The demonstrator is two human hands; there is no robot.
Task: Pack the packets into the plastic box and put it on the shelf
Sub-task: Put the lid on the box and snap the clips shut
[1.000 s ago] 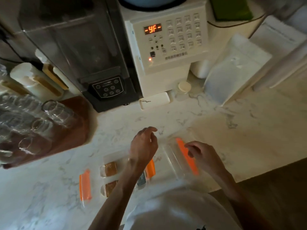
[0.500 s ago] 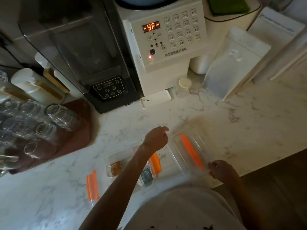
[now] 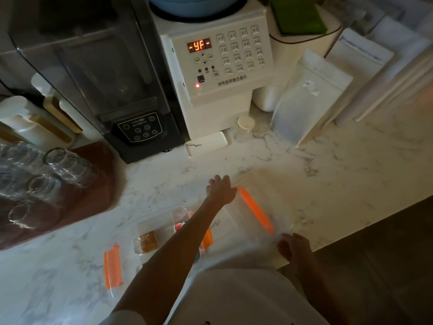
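A clear plastic box (image 3: 153, 222) with orange side clips (image 3: 113, 266) lies low on the marble counter. A brown packet (image 3: 146, 241) and a red-and-white packet (image 3: 180, 220) lie inside it; my forearm hides the rest. To its right lies the clear lid (image 3: 243, 221) with an orange clip (image 3: 255, 209). My left hand (image 3: 221, 189) curls over the lid's far left corner. My right hand (image 3: 294, 247) grips its near right corner at the counter's edge.
A black blender (image 3: 138, 127) and a white dispenser machine (image 3: 218, 73) stand at the back. Several upturned glasses sit on a brown tray (image 3: 93, 184) at left. White pouches (image 3: 309, 99) lean at the back right. The counter ends just right of the lid.
My left hand has reached away from the box to the lid's far corner. My right hand has slid back from the orange clip to the lid's near corner.
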